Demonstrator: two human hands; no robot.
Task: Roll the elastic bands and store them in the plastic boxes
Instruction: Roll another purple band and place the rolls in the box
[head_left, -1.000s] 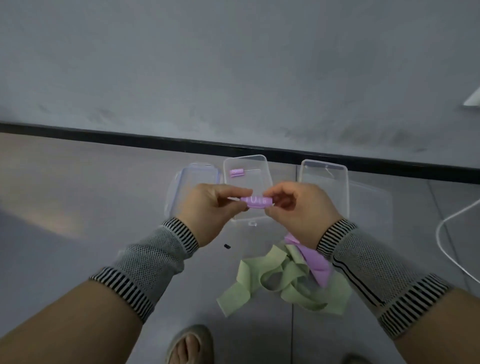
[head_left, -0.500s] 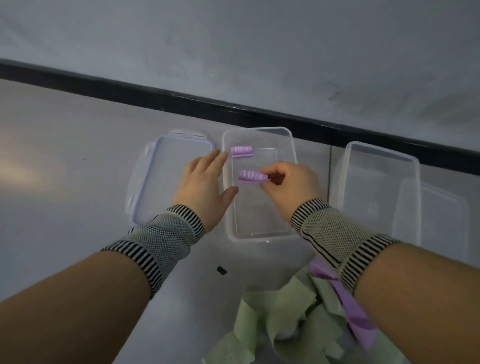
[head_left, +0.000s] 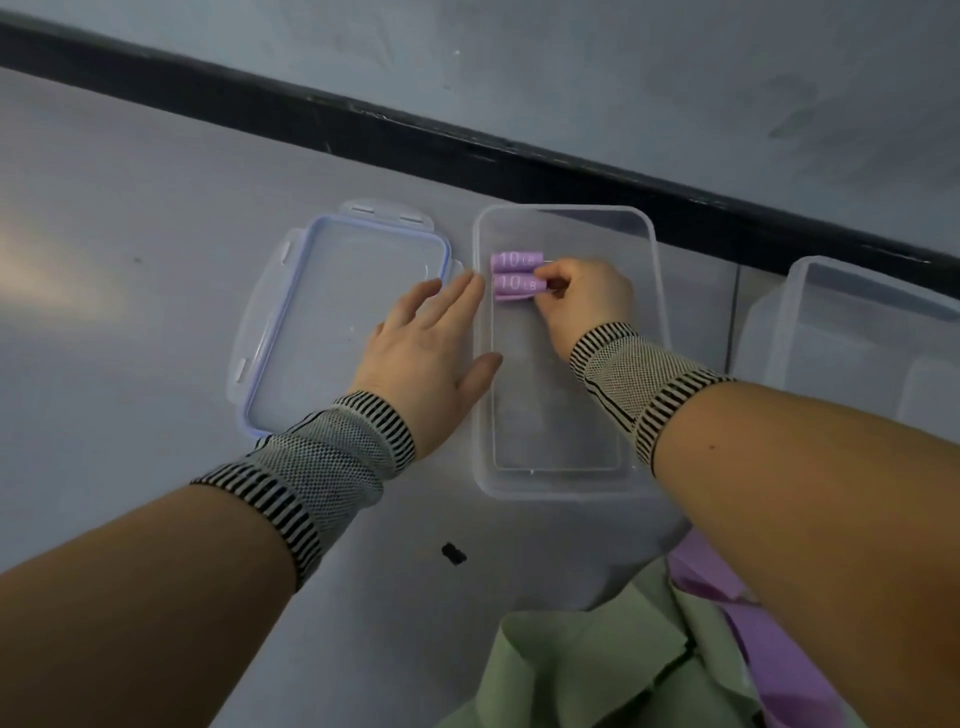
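Nearest me, at the bottom edge, I see a heap of loose green bands with a loose purple band lying across it, both on the floor on the near side of the clear box, under my right forearm. A small dark speck sits on the floor just near-left of the box. My left hand lies flat with the fingers spread and straight, holding nothing; it rests against the box's left wall, its fingertips reaching over the edge of the lid, which lies upside down just left of the box. My right hand is down inside the box, fingers curled and pinched on the right end of the second purple roll, printed "10 LB". That roll lies in the far-left part of the box floor, touching the first purple roll, which sits on its far side, parallel to it and with the same print. The rest of the box floor is bare. To the right of the box stands a second clear box, cut off by the picture's edge. Beyond the box runs a black baseboard under a grey wall.
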